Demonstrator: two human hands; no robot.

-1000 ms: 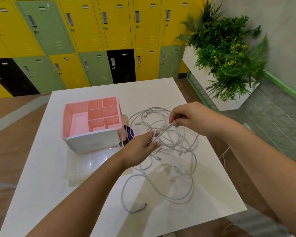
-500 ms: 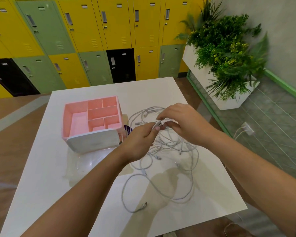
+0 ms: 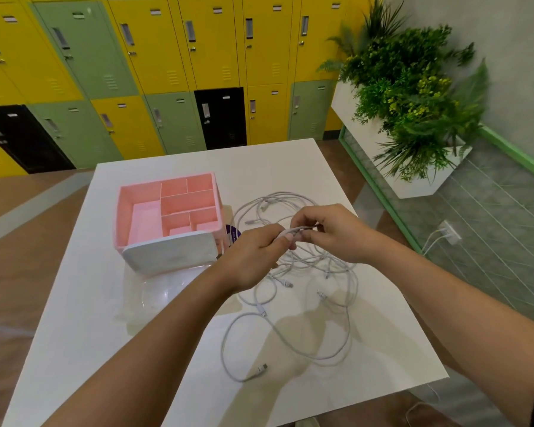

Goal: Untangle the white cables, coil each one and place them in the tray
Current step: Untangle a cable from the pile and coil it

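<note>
We are at the first step, untangling. Nothing is coiled yet and nothing lies in the tray (image 3: pixel 120 217).

The white cables (image 3: pixel 290 343) lie in one loose heap on the right half of the table (image 3: pixel 74 334), just beside the tray, with a long loop trailing toward the near edge. Our left hand (image 3: pixel 253 254) and right hand (image 3: pixel 336 235) meet just above the far side of the heap. Each pinches the same short strand (image 3: pixel 293 232) between thumb and curled fingers, with the two hands almost touching. The rest of the tangle hangs from that strand down to the table.

Next, we judge, we need to follow this strand to one of its ends and draw it out through the loops. Slow pulls are best, since a hard tug would likely tighten the knots. Once one cable is free, we can wind it.

By our count:
- Two hands are at work.
- There is one pink tray, divided into six compartments (image 3: pixel 187 203), with a white panel at its near side.
- There is one purple disc (image 3: pixel 232 234) between the tray and our left hand.
- There is one heap of cables, and we cannot tell how many cables are in it.
- About seven plugs (image 3: pixel 262 368) show, which suggests at least four cables.
</note>
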